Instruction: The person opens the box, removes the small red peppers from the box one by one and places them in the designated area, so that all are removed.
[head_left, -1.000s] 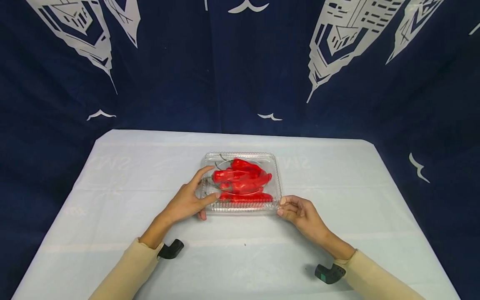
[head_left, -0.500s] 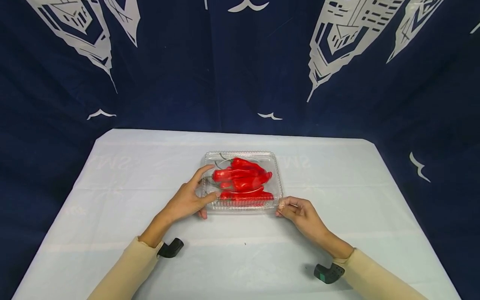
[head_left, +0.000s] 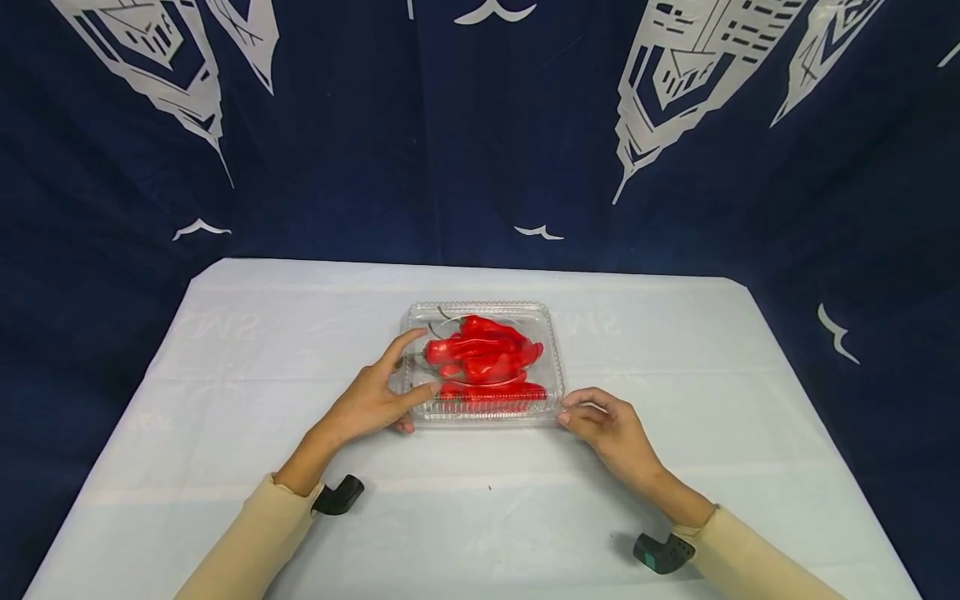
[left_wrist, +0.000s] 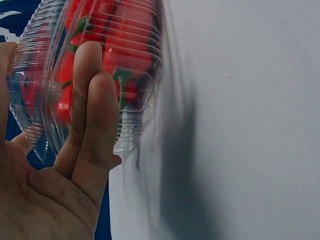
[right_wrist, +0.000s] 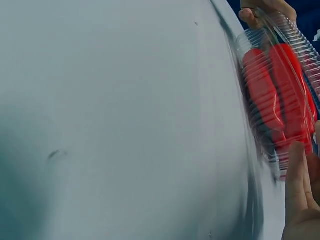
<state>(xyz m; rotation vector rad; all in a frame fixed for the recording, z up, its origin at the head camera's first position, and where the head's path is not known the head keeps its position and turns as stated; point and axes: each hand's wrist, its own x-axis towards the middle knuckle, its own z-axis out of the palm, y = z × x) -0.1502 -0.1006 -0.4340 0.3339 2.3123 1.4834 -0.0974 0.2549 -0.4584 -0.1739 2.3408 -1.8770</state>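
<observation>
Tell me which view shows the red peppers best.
The head view: it shows almost the whole pile of red peppers through the clear container. The left wrist view is closer, but the picture's top edge cuts them off and fingers cover part. The right wrist view shows only some, blurred, near its right edge.

Here's the box (head_left: 553, 342), left hand (head_left: 371, 400) blocking its left side, right hand (head_left: 609, 427) at its near right corner! Between the two black cameras (head_left: 339, 496), a wide lane of table (head_left: 480, 533) runs in from the near side. Room to spare left and right, too; far side, just a strip, then the curtain (head_left: 480, 150) walls it off.
</observation>
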